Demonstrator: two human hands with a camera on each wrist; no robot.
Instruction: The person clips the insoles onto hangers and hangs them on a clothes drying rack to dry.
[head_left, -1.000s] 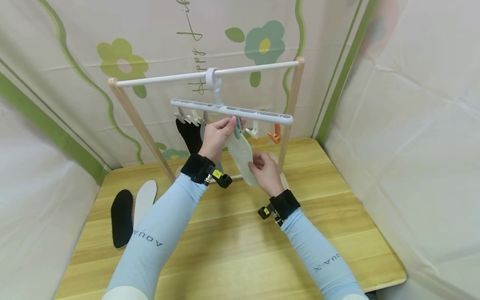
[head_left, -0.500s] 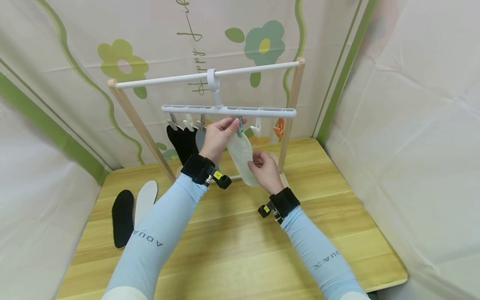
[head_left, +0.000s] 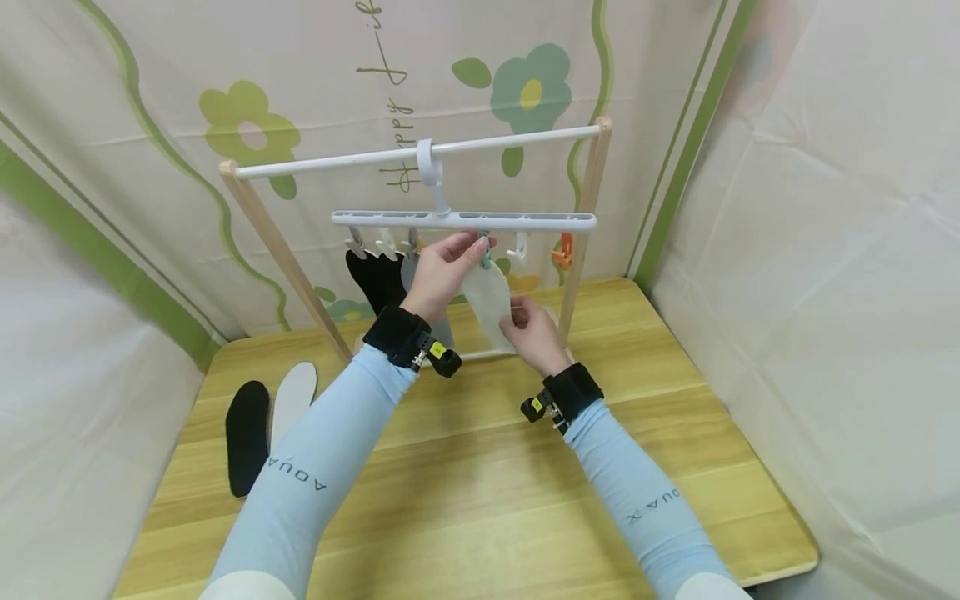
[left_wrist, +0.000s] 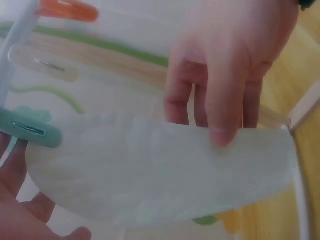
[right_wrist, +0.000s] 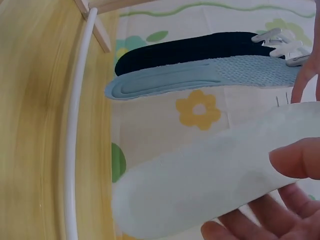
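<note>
A pale insole (head_left: pixel 491 302) hangs under the white clip hanger (head_left: pixel 465 221), which hooks on the rack's white rail (head_left: pixel 337 163). My left hand (head_left: pixel 472 247) pinches the teal clip (head_left: pixel 484 251) at the insole's top end; the left wrist view shows this teal clip (left_wrist: pixel 32 132) on the edge of the pale insole (left_wrist: pixel 160 175). My right hand (head_left: pixel 517 317) grips the insole lower down, thumb on the pale insole's (right_wrist: pixel 210 185) face. Two black insoles (head_left: pixel 377 279) and a grey-blue insole (right_wrist: pixel 200 77) hang clipped to the left.
An empty white clip (head_left: pixel 517 248) and an orange clip (head_left: pixel 562 248) hang at the hanger's right end. A black insole (head_left: pixel 246 433) and a white insole (head_left: pixel 292 400) lie on the wooden table (head_left: pixel 465 500) at the left. The rack's wooden legs (head_left: pixel 281 258) stand behind.
The hanger has swung from tilted to nearly level. My right hand has risen with the pale insole, which now hangs shorter and closer under the teal clip. The left hand stays at the clip.
</note>
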